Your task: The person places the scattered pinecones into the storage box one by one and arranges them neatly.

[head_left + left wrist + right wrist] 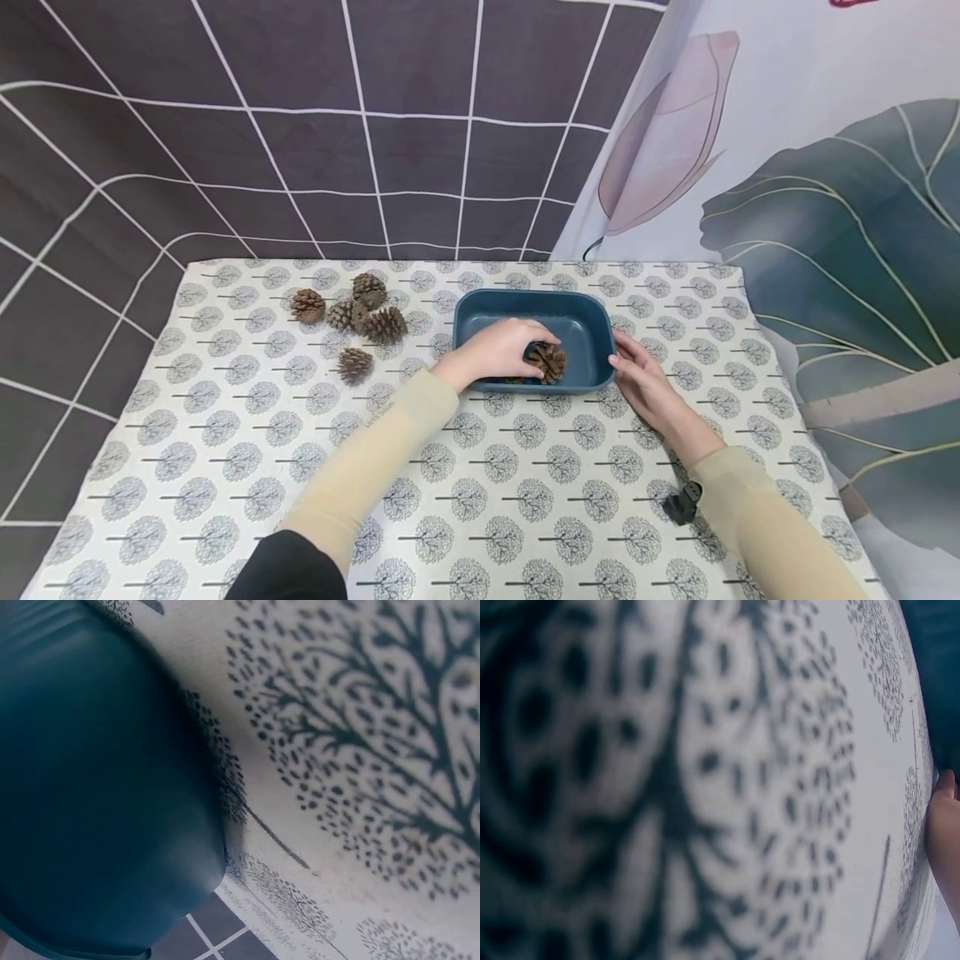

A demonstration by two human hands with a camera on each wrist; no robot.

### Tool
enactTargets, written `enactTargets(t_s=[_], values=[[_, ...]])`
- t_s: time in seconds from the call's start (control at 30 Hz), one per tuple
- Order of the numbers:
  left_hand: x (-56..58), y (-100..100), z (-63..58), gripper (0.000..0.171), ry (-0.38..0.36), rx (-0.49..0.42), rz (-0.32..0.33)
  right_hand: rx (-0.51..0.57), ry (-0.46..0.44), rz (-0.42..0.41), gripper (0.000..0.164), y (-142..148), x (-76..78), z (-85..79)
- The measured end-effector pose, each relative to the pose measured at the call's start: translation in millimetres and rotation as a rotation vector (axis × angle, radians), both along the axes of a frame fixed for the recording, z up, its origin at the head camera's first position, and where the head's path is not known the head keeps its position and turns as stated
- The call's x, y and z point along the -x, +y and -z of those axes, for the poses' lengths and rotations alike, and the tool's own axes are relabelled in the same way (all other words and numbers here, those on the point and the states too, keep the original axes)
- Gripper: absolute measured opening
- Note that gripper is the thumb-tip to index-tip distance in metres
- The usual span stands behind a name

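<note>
A dark blue rectangular bin (528,303) stands on the table. My left hand (498,348) reaches over its near left rim and grips a brown pine cone (551,363) low inside, thumb on the near side and fingers beyond. Under that hand a bit of brown shows, too covered to tell. At the bin's right end, my right hand (651,387) touches the outer wall with fairly straight fingers and thumb. The left wrist view shows only the bin's outer wall (97,787) and cloth. At the right wrist view's edge, part of my right hand (946,840) meets the bin (939,682).
Left of the bin lie several loose pine cones, among them a clustered one (386,325), one at the far left (307,306) and a nearer one (355,365). A tree-printed cloth (495,500) covers the table. A dark tiled-pattern curtain (405,150) hangs behind.
</note>
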State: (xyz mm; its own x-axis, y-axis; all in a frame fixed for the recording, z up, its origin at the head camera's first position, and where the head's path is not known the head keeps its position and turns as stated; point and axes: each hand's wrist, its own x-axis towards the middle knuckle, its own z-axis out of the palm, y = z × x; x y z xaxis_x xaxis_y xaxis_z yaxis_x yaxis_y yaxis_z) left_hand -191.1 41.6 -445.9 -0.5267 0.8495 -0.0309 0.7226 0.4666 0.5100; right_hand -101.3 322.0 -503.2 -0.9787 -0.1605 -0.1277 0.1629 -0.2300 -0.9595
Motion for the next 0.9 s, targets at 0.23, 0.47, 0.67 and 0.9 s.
enactTargets(t_s=[0.23, 0.47, 0.67, 0.9], values=[[-2.9, 0.5, 0.4, 0.057, -0.003, 0.017, 0.028, 0.002, 0.009, 0.0, 0.063, 0.7, -1.0, 0.3], [-3.2, 0.8, 2.6, 0.056, -0.006, 0.037, 0.046, 0.013, -0.003, -0.008, 0.064, 0.9, -0.6, 0.9], [-2.2, -1.0, -1.0, 0.055, -0.002, 0.06, 0.047, 0.012, -0.008, -0.005, 0.065, 0.1, -0.1, 0.8], [-3.2, -2.2, -4.5, 0.059, -0.015, 0.069, 0.057, 0.015, -0.006, -0.001, 0.059, 0.2, -0.1, 1.6]])
